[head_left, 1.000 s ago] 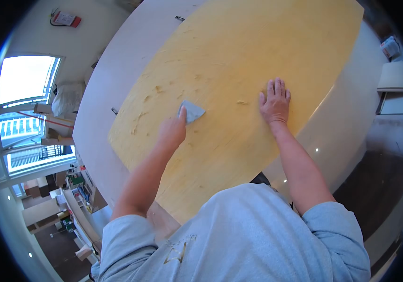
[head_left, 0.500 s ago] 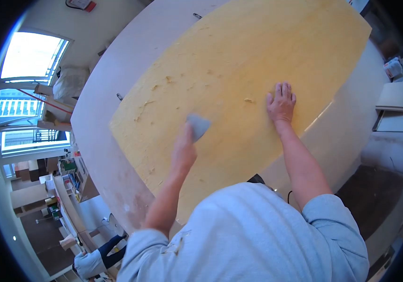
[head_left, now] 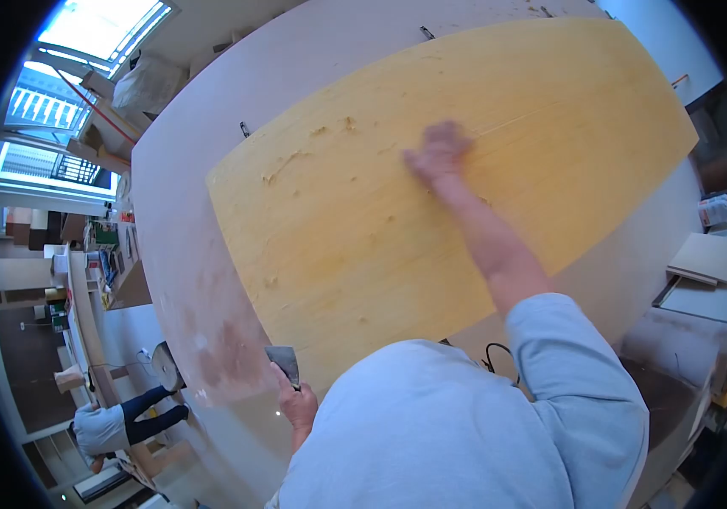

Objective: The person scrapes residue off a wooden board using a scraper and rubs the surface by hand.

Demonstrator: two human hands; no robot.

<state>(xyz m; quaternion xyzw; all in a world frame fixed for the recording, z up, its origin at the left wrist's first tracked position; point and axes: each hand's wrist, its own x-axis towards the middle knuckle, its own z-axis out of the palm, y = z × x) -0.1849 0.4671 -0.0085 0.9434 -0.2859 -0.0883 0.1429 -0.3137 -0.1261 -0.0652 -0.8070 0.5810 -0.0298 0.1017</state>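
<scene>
My left hand (head_left: pixel 299 405) holds a putty knife (head_left: pixel 284 363), its grey blade pointing up, near the lower left edge of a large yellow-coated board (head_left: pixel 363 280). My right hand (head_left: pixel 442 154) is over the upper middle of the board, blurred by motion, with its thumb spread away from the other fingers. Nothing shows in it. Small clumps of yellow filler (head_left: pixel 348 125) lie on the board's upper left part, and a ragged ridge (head_left: pixel 283 165) of the same stuff is nearby.
The board rests on a larger pale table (head_left: pixel 185 170) with clips (head_left: pixel 245 130) along its far side. At the right are stacked pale panels (head_left: pixel 704 259) and a white container (head_left: pixel 714 210). Another person (head_left: pixel 113 427) is at the lower left, beside a workbench. A black cable (head_left: pixel 495 356) shows near my body.
My left hand has drawn the putty knife back from the board toward its lower left edge. My right hand has moved left and up across the board, and the view has turned.
</scene>
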